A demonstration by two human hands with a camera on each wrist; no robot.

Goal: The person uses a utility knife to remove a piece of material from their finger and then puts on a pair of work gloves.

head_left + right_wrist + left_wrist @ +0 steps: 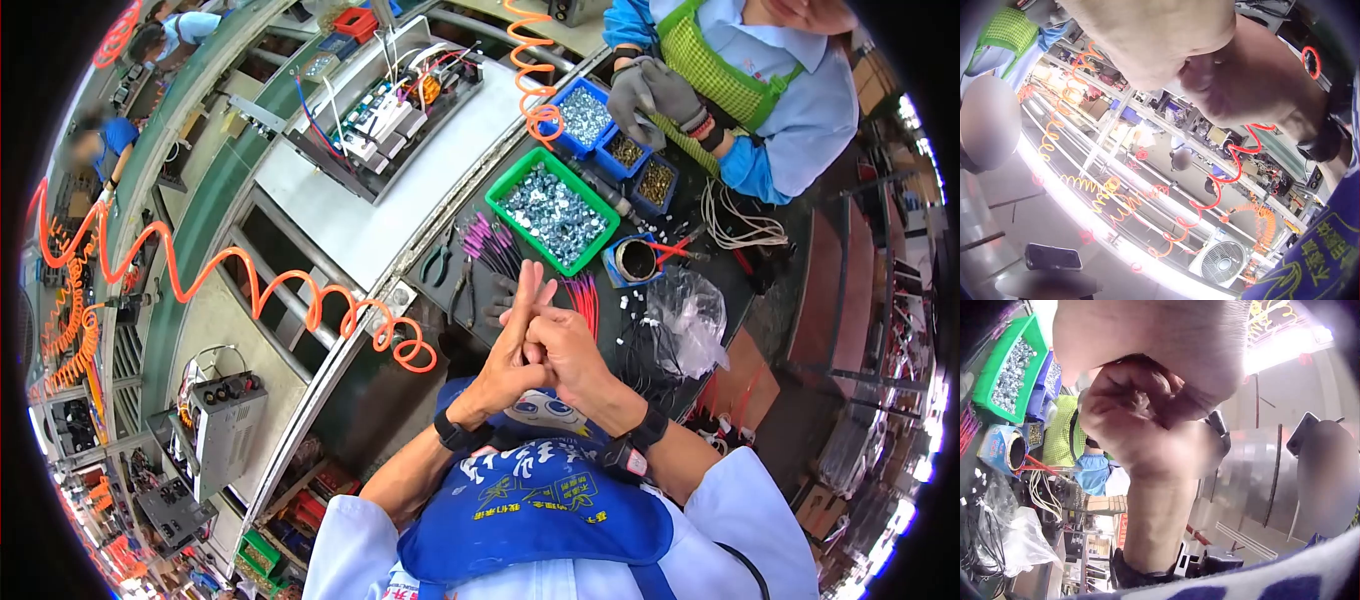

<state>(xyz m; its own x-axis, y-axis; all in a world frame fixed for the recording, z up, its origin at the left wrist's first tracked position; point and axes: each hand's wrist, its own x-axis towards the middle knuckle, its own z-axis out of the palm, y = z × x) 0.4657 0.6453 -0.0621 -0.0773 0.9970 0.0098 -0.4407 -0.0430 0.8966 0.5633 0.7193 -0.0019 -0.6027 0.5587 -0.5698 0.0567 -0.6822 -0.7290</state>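
Note:
My two bare hands meet in front of my chest. In the head view my left hand (pixel 508 355) points its straight fingers up and away. My right hand (pixel 575 355) is curled against the palm side of the left, gripping at its fingers; what lies inside the grip is hidden. The left wrist view shows the right hand (pixel 1138 419) with bent fingers under the left palm. Just beyond the hands lie purple-tipped wires (pixel 490 243), red wires (pixel 583 300) and a grey glove-like piece (pixel 497 300). Black-handled pliers (pixel 462 293) lie to the left.
A green bin (pixel 556 213) of metal fasteners stands ahead, blue bins (pixel 583 115) behind it. An open can (pixel 634 262) and clear plastic bag (pixel 690 318) are at right. A person in grey gloves (pixel 650 95) stands opposite. Orange coiled hoses (pixel 265 300) hang over the conveyor, left.

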